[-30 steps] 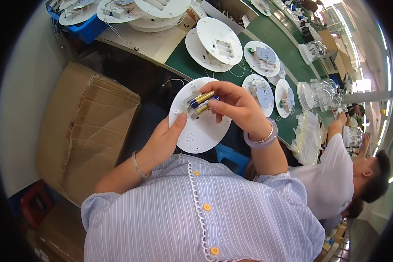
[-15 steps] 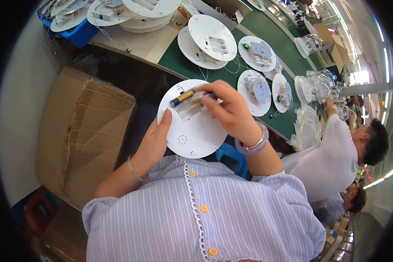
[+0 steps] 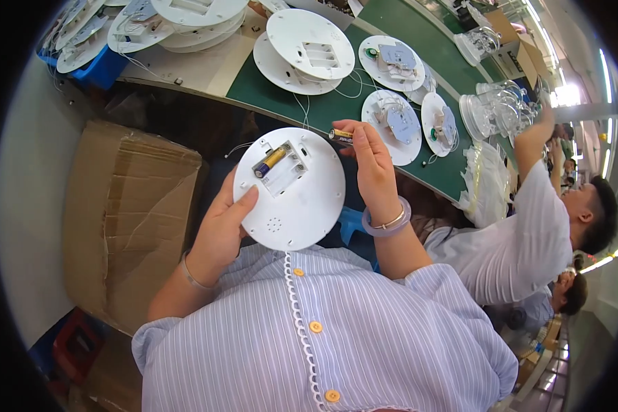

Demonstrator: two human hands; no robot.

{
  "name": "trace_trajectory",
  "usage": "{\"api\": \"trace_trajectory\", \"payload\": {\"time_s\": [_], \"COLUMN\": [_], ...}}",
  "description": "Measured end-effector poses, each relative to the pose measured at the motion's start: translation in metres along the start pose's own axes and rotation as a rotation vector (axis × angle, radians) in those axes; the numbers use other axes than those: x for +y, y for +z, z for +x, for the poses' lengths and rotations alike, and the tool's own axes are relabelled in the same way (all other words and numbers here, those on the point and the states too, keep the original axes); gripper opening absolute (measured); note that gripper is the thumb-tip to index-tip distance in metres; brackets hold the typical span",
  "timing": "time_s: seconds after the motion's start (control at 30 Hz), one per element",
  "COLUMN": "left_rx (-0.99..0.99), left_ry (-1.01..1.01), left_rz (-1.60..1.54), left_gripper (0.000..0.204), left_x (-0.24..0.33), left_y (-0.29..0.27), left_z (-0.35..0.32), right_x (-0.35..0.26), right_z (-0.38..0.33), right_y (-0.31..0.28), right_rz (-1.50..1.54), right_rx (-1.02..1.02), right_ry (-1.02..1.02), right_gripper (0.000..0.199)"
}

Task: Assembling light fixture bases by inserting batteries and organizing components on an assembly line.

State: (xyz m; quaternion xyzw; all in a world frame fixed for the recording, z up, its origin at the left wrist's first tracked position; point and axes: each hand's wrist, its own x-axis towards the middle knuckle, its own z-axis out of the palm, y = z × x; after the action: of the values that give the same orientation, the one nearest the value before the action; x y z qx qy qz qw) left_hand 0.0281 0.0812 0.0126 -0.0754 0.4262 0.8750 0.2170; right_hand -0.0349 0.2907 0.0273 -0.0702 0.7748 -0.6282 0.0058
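Mid-frame, the left hand (image 3: pixel 220 218) pinches a round white plastic disc (image 3: pixel 312 209) by its edge, seemingly so its white rectangular battery compartment (image 3: pixel 282 184) faces up; rightward, the right hand (image 3: pixel 375 168) pinches a gold-and-dark cylindrical battery (image 3: pixel 340 136).

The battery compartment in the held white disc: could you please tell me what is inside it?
One gold-and-dark battery lies along the left side of the compartment; pale floor shows beside it. What is beneath the battery is covered.
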Motion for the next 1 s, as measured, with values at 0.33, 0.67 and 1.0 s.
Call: {"api": "trace_trajectory", "payload": {"time_s": [0.33,0.67,1.0], "left_rx": [0.062,0.117,0.160], "left_ry": [0.030,0.130,0.109], "left_rz": [0.170,0.244,0.355], "left_gripper": [0.041,0.023,0.023], "left_x": [0.000,-0.012,-0.013], "left_y": [-0.008,-0.015,-0.021], "left_z": [0.010,0.016,0.020], "right_x": [0.001,-0.002,-0.010], "right_z": [-0.030,-0.048,-0.042], "right_y": [0.021,0.031,0.028], "right_rz": [-0.013,-0.171,-0.669], "right_rx": [-0.133,-0.138,-0.030], "right_ry": [0.051,-0.133,-0.367], "right_gripper": [0.017,0.011,0.015]}}
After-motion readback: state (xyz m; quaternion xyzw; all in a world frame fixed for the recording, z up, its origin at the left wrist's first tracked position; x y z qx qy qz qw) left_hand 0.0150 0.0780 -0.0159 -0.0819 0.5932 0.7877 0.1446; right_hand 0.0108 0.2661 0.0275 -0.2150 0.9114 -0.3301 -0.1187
